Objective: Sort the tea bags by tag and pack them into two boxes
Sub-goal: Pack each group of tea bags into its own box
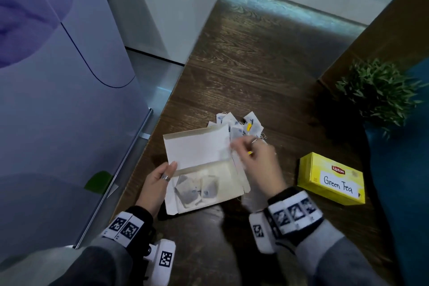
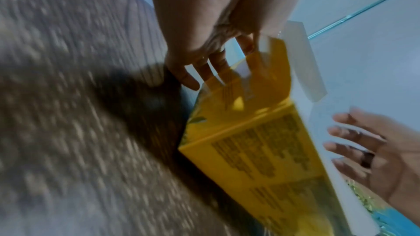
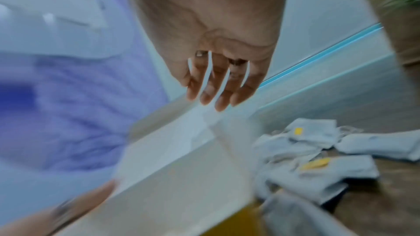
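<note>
From the head view: the open box (image 1: 204,169) lies on the dark wooden tabletop (image 1: 255,65), lid flap folded back, two tea bags (image 1: 197,189) already lying flat in its tray. The left hand (image 1: 157,183) rests against the box's left side, fingers fairly straight along the flap edge, steadying it. The right hand (image 1: 257,160) hangs over the box's right end, blurred; its fingers look loosely spread, and whether they pinch a bag I cannot tell. Just beyond the box sits the loose pile of tea bags (image 1: 241,125), some with yellow tags. The closed "Green Tea" box (image 1: 332,179) stands well apart to the right, a potted plant (image 1: 376,90) beyond it.

The sensible play, I'd say: read the tag first, take one bag, lay it flat beside the two inside.

Left wrist view: very blurred. The left hand's fingers (image 2: 204,71) are straight against the yellow side flap, and the right hand's fingers (image 2: 345,137) are spread on the white lid.

Right wrist view: the fingers (image 3: 218,89) hang straight and slightly apart above the lid's edge, holding nothing visible; the pile (image 3: 313,157) lies low and right.

Room-wise, the tabletop's left edge runs close beside the box, so keep it pinned. Open wood lies between pile and plant.
</note>
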### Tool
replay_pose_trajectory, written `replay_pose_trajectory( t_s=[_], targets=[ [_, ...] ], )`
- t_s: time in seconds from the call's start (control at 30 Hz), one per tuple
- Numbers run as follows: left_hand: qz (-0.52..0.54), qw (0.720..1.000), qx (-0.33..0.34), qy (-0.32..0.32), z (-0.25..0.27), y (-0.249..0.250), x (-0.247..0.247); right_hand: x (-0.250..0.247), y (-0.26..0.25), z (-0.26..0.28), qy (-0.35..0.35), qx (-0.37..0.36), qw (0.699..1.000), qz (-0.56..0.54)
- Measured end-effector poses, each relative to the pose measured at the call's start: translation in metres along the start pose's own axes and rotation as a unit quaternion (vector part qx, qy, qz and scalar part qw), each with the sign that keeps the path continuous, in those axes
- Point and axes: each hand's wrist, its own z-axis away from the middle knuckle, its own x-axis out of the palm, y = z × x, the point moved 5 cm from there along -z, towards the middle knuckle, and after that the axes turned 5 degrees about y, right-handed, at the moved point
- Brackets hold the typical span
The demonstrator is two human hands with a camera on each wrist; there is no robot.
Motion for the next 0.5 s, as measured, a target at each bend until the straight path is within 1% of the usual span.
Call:
replay_pose_trajectory(
  t_s=[0.03, 0.07, 0.1, 0.13, 0.17, 0.23, 0.3, 0.37, 0.5],
  targets=[
    [0.002, 1.000, 0.006, 0.011, 0.000, 0.003, -0.005, -0.016, 0.011, -0.016, 0.041, 0.021, 0.999, -0.008],
    [0.006, 1.000, 0.011, 0.027, -0.001, 0.005, -0.011, -0.027, 0.026, -0.033, 0.068, 0.045, 0.997, 0.001],
    [0.007, 0.999, 0.016, 0.045, -0.002, 0.007, -0.017, -0.034, 0.045, -0.051, 0.074, 0.079, 0.994, 0.020],
    [0.010, 0.998, 0.017, 0.061, -0.004, 0.008, -0.023, -0.036, 0.067, -0.069, 0.062, 0.120, 0.990, 0.038],
    [0.017, 0.997, 0.013, 0.074, -0.006, 0.008, -0.028, -0.034, 0.087, -0.084, 0.033, 0.160, 0.986, 0.040],
    [0.030, 0.996, -0.003, 0.086, -0.009, 0.007, -0.034, -0.023, 0.116, -0.106, -0.021, 0.206, 0.978, 0.028],
    [0.022, 0.997, -0.013, 0.073, -0.011, 0.006, -0.035, -0.010, 0.130, -0.121, -0.062, 0.212, 0.975, 0.020],
    [0.011, 0.998, -0.020, 0.062, -0.011, 0.004, -0.033, 0.001, 0.135, -0.129, -0.077, 0.213, 0.973, 0.038],
    [0.014, 0.998, -0.014, 0.060, -0.012, 0.004, -0.030, 0.010, 0.132, -0.128, -0.070, 0.197, 0.965, 0.157]
  ],
)
